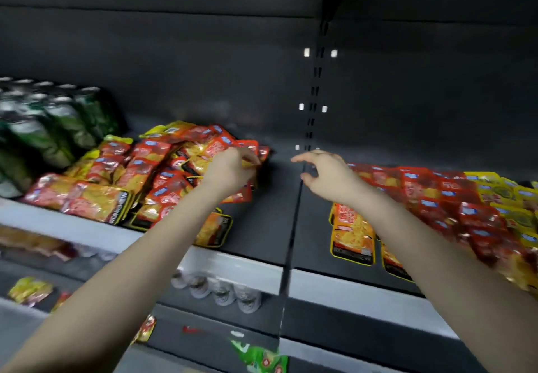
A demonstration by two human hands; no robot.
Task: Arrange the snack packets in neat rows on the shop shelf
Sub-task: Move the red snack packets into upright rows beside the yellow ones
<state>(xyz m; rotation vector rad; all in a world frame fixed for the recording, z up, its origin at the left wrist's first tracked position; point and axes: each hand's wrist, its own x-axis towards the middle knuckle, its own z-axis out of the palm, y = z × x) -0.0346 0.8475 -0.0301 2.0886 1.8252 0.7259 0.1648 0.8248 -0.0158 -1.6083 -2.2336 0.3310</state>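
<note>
While the left hand (230,170) reaches to the far right edge of the left heap of snack packets (151,169), its fingers curl down and pinch one red-and-yellow packet (251,163) there. The right hand (326,173) hovers just right of it, fingers loosely spread with thumb and forefinger apart, holding nothing, above the bare dark strip of the shelf (267,212) between the two heaps.

The left bay of the shelf holds that untidy heap, with packets overlapping at different angles, and one packet (215,230) lies flat near the front edge beside the left forearm. Green cans (49,122) stand packed together at the far left of the same bay. The right bay holds the right heap of packets (465,206), mostly red with yellow ones at the far right, in overlapping lines; an orange packet (352,233) lies flat at its near left.

On the lower shelf stand white cups (221,292), a yellow packet (29,289) lies to the left, and a green packet (259,358) lies lower still.
</note>
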